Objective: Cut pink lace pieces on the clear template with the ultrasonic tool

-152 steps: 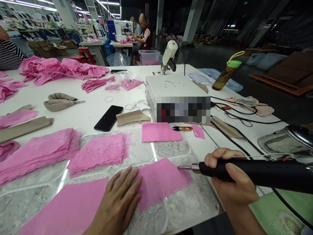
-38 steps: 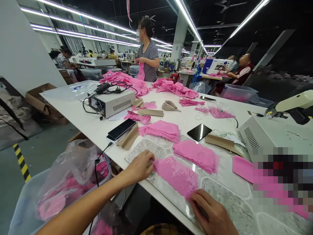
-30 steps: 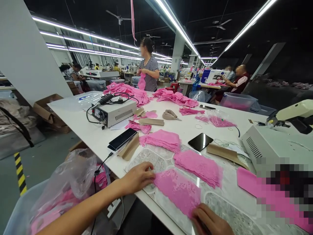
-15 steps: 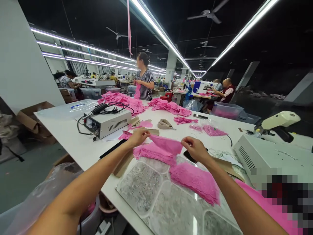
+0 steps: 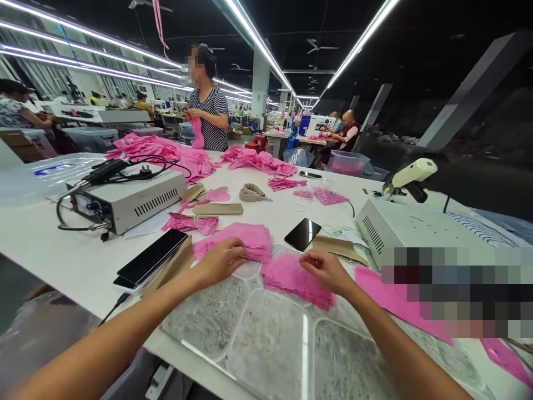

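Note:
A far stack of pink fabric pieces (image 5: 254,236) lies on a clear sheet with grey patterned panels (image 5: 270,339). My left hand (image 5: 225,258) is at the near edge of this stack, its fingers bent and loosely apart, with no piece lifted in them. A near stack of pink fabric pieces (image 5: 291,280) with scalloped edges lies to the right and closer to me. Over its right part hovers my right hand (image 5: 327,270), fingers loosely curled, with no fabric seen hanging from it.
A grey box device (image 5: 145,203) with a corded handpiece stands left; a black phone (image 5: 303,234) lies beyond the stacks. Scissors with wrapped handles (image 5: 253,193) lie farther back, before pink fabric heaps (image 5: 166,155). A pale machine (image 5: 416,222) stands right. A person in stripes (image 5: 210,108) stands across the table.
The single pink piece stretched between my hands now lies on the far stack, released. My hands have come down and the view has turned right and downward.

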Action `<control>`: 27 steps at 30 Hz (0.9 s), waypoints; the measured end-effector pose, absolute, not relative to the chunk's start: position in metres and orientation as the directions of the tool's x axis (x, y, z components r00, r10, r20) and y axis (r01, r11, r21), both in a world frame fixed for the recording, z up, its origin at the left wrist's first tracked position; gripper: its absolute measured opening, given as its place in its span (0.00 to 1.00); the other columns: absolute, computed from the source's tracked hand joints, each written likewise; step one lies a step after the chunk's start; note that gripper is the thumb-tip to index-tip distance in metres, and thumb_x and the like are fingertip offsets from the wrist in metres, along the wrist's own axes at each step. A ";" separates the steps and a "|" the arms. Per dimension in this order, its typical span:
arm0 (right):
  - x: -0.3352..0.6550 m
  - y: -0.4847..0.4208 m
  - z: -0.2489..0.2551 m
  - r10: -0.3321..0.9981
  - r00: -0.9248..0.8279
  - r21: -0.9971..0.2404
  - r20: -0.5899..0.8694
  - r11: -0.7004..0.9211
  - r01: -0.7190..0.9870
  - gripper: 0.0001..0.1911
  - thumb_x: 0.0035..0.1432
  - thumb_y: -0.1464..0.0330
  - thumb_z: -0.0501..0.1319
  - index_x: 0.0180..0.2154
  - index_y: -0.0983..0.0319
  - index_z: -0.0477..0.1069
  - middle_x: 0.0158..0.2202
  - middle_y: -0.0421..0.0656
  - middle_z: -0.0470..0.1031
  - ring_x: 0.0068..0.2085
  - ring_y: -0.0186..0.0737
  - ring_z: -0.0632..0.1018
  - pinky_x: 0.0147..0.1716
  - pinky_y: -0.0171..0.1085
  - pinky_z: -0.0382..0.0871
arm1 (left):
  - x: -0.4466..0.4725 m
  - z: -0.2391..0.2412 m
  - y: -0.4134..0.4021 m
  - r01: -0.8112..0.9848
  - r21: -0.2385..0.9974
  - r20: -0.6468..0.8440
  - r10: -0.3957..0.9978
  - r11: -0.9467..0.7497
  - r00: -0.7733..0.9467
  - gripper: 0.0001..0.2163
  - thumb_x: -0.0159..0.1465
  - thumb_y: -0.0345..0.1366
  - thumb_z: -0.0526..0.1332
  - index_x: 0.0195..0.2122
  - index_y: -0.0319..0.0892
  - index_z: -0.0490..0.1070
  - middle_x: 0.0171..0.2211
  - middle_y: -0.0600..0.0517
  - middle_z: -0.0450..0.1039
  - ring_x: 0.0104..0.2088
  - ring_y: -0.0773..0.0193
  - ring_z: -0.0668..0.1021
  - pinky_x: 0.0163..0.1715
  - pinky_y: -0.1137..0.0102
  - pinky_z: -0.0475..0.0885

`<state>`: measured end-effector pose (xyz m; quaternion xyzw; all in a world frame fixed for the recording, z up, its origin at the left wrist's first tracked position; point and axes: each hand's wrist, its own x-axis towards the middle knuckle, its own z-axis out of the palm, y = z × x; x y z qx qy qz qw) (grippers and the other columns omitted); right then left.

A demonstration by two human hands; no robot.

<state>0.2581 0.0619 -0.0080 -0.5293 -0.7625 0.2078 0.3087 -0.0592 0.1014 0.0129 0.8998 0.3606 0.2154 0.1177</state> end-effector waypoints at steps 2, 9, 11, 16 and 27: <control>0.278 0.037 -0.007 0.948 -0.250 -0.656 0.199 0.318 0.684 0.09 0.60 0.64 0.57 0.32 0.61 0.72 0.27 0.40 0.72 0.27 0.35 0.71 0.27 0.35 0.66 | -0.024 0.008 0.087 0.519 0.369 0.261 0.622 -0.771 0.738 0.06 0.64 0.35 0.62 0.41 0.43 0.75 0.45 0.48 0.73 0.45 0.60 0.75 0.47 0.69 0.69; 0.286 0.010 -0.020 0.951 -0.287 -0.629 0.115 0.293 0.720 0.05 0.55 0.67 0.60 0.33 0.59 0.74 0.33 0.42 0.73 0.31 0.36 0.71 0.30 0.36 0.64 | 0.037 -0.010 0.081 0.497 0.334 0.159 0.568 -0.801 0.808 0.04 0.63 0.29 0.61 0.31 0.39 0.72 0.37 0.48 0.73 0.39 0.60 0.75 0.42 0.68 0.69; 0.285 0.014 -0.022 0.950 -0.293 -0.634 0.104 0.290 0.717 0.07 0.58 0.67 0.58 0.31 0.59 0.73 0.32 0.42 0.72 0.31 0.36 0.71 0.30 0.36 0.64 | 0.037 -0.008 0.084 0.513 0.334 0.132 0.579 -0.790 0.805 0.06 0.64 0.27 0.58 0.30 0.39 0.72 0.36 0.49 0.73 0.38 0.62 0.75 0.41 0.68 0.69; 0.288 0.020 -0.021 0.947 -0.307 -0.667 0.091 0.287 0.688 0.11 0.59 0.67 0.55 0.28 0.60 0.72 0.29 0.41 0.72 0.29 0.35 0.70 0.29 0.35 0.63 | 0.036 0.000 0.090 0.544 0.347 0.042 0.592 -0.764 0.805 0.07 0.69 0.36 0.59 0.37 0.37 0.72 0.37 0.51 0.74 0.37 0.64 0.77 0.40 0.65 0.74; 0.269 0.018 -0.016 0.947 -0.289 -0.644 0.141 0.309 0.700 0.03 0.53 0.67 0.61 0.31 0.59 0.73 0.31 0.40 0.72 0.30 0.36 0.69 0.31 0.36 0.61 | 0.042 0.008 0.078 0.599 0.253 0.007 0.621 -0.760 0.784 0.05 0.60 0.33 0.67 0.37 0.40 0.75 0.42 0.47 0.75 0.42 0.57 0.77 0.44 0.65 0.71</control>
